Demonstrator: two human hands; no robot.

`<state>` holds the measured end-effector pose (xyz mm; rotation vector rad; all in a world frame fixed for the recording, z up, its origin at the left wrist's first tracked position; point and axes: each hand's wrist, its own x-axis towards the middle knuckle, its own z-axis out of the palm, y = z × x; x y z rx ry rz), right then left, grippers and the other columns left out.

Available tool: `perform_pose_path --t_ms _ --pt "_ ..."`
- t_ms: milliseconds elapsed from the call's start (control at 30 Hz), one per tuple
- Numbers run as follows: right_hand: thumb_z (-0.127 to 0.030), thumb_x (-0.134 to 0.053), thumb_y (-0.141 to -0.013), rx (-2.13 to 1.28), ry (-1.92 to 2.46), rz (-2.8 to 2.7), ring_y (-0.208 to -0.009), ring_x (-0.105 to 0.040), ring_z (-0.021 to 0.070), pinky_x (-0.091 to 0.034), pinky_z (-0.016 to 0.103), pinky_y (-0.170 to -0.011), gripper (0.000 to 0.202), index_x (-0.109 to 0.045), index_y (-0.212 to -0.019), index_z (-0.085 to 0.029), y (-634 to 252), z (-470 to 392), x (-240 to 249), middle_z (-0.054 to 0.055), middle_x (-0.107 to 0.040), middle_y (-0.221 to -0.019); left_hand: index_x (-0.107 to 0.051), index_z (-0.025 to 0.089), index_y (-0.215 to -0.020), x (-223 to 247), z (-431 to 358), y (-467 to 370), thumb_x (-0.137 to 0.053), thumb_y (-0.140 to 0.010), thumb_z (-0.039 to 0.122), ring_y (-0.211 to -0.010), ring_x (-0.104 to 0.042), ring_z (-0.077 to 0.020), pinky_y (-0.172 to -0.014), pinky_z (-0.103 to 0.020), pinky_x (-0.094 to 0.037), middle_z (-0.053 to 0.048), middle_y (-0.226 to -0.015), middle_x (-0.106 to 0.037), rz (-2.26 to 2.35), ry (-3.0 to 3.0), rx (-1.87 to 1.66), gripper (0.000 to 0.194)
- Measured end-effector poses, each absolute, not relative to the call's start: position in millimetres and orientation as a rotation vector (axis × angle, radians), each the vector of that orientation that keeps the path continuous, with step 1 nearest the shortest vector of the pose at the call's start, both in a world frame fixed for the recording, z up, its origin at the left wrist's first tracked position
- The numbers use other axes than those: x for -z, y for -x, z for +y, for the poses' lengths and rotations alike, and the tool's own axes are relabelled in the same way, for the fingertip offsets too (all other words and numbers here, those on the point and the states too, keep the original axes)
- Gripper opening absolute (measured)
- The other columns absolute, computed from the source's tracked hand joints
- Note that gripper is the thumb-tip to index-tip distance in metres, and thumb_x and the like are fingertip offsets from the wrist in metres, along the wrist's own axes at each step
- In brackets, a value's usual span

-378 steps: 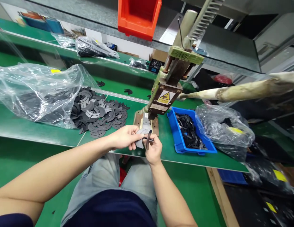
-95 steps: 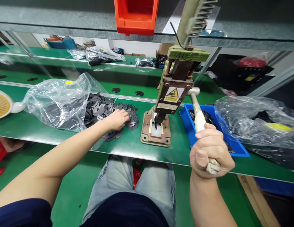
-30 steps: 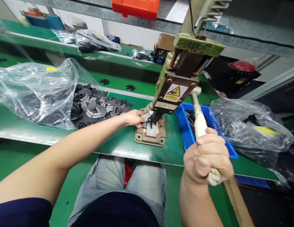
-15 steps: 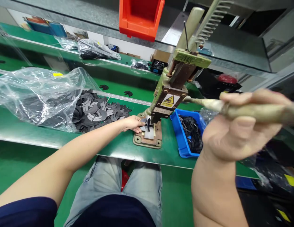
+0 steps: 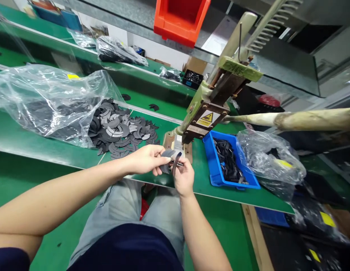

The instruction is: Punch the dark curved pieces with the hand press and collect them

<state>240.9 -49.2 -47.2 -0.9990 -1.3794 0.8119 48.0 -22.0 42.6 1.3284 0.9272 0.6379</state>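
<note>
Both hands meet in front of the hand-lever press [image 5: 210, 109], near the table's front edge. My left hand [image 5: 149, 160] is closed, thumb and fingers pinching a grey curved plastic piece [image 5: 167, 153]. My right hand [image 5: 185, 176] is closed on a dark curved strip [image 5: 177, 162] at the right side of that piece. Whether strip and piece are joined, I cannot tell; the fingers partly cover them. Behind the hands lies the press base [image 5: 170, 140], partly hidden. The press lever [image 5: 304, 119] juts out to the right with no hand on it.
Left of the press a pile of grey curved pieces [image 5: 118, 130] spills from a clear plastic bag [image 5: 50, 101]. A blue bin [image 5: 234, 184] with black parts stands right of the press, beside another plastic bag [image 5: 273, 162]. An orange bin [image 5: 180, 32] hangs above at the shelf edge.
My right hand has let go of the press lever and come down to the dark strip. My left hand has drawn the grey piece off the press base, toward me.
</note>
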Motion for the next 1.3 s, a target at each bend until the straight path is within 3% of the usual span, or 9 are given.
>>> perform_pose_path --t_ms 100,367,633,733,833,900,1067,1233,1300 --pt "-0.051 -0.071 -0.090 -0.813 1.034 -1.329 -0.074 -0.065 0.0141 -0.055 0.028 -0.067 0.033 -0.062 -0.093 -0.020 -231 -53 46 0.005 -0.071 -0.090 -0.057 0.018 -0.080 -42 -29 -52 -0.079 -0.084 0.056 -0.054 -0.071 -0.0168 -0.048 -0.023 -0.056 0.000 -0.060 -0.067 0.930 -1.342 -0.610 0.043" --pt "-0.047 -0.065 -0.094 -0.736 1.056 -1.377 -0.075 -0.063 0.0141 -0.053 0.029 -0.067 0.027 -0.060 -0.092 -0.021 -232 -68 45 0.003 -0.067 -0.087 -0.062 0.017 -0.088 -40 -29 -54 -0.077 -0.085 0.056 -0.047 -0.067 -0.0156 -0.045 -0.022 -0.052 0.001 -0.057 -0.066 0.866 -1.299 -0.479 0.042" --pt "-0.032 -0.067 -0.092 -0.543 1.066 -1.699 -0.090 -0.069 0.0192 -0.058 0.037 -0.086 0.016 -0.069 -0.105 -0.023 -267 -65 37 0.006 -0.075 -0.098 -0.057 0.020 -0.083 -40 -20 -53 -0.074 -0.086 0.056 -0.048 -0.064 -0.0155 -0.046 -0.024 -0.050 0.002 -0.056 -0.063 0.947 -1.401 -0.442 0.039" --pt "-0.027 -0.065 -0.092 -0.484 1.038 -1.801 -0.092 -0.070 0.0202 -0.058 0.038 -0.086 0.017 -0.070 -0.108 -0.024 -273 -67 30 0.007 -0.075 -0.099 -0.059 0.021 -0.090 -40 -26 -51 -0.071 -0.088 0.051 -0.058 -0.065 -0.0162 -0.053 -0.026 -0.051 0.000 -0.068 -0.066 1.044 -1.537 -0.566 0.033" --pt "-0.023 -0.063 -0.093 -0.439 1.015 -1.851 -0.093 -0.069 0.0204 -0.058 0.038 -0.085 0.018 -0.070 -0.110 -0.023 -274 -68 29 0.008 -0.075 -0.100 -0.066 0.022 -0.098 -47 -32 -52 -0.073 -0.088 0.048 -0.082 -0.065 -0.0184 -0.073 -0.029 -0.053 -0.004 -0.092 -0.068 1.192 -1.856 -0.867 0.028" --pt "-0.022 -0.061 -0.094 -0.417 1.004 -1.870 -0.093 -0.069 0.0203 -0.058 0.039 -0.084 0.018 -0.069 -0.110 -0.024 -274 -67 30 0.008 -0.074 -0.099 -0.069 0.023 -0.091 -51 -35 -55 -0.071 -0.089 0.049 -0.090 -0.062 -0.0202 -0.083 -0.030 -0.050 -0.004 -0.094 -0.066 1.180 -2.034 -0.881 0.026" --pt "-0.023 -0.061 -0.093 -0.395 0.978 -1.891 -0.090 -0.067 0.0207 -0.058 0.040 -0.083 0.018 -0.069 -0.109 -0.024 -274 -69 34 0.008 -0.073 -0.096 -0.050 0.021 -0.061 -40 -34 -66 -0.064 -0.092 0.050 -0.070 -0.049 -0.0168 -0.064 -0.028 -0.038 -0.001 -0.069 -0.052 1.108 -1.952 -0.658 0.044" --pt "-0.022 -0.063 -0.092 -0.429 0.936 -1.873 -0.091 -0.069 0.0212 -0.059 0.041 -0.084 0.020 -0.070 -0.110 -0.025 -278 -78 33 0.008 -0.075 -0.099 -0.041 0.020 -0.062 -20 -34 -71 -0.065 -0.091 0.058 -0.059 -0.035 -0.0110 -0.055 -0.026 -0.027 0.005 -0.062 -0.037 0.989 -1.660 -0.603 0.053" --pt "-0.021 -0.063 -0.092 -0.454 0.927 -1.840 -0.091 -0.070 0.0206 -0.059 0.039 -0.083 0.021 -0.070 -0.111 -0.026 -281 -81 30 0.008 -0.075 -0.099 -0.043 0.020 -0.066 -17 -35 -72 -0.070 -0.089 0.057 -0.060 -0.035 -0.0102 -0.056 -0.025 -0.028 0.006 -0.064 -0.038 0.960 -1.617 -0.669 0.052"
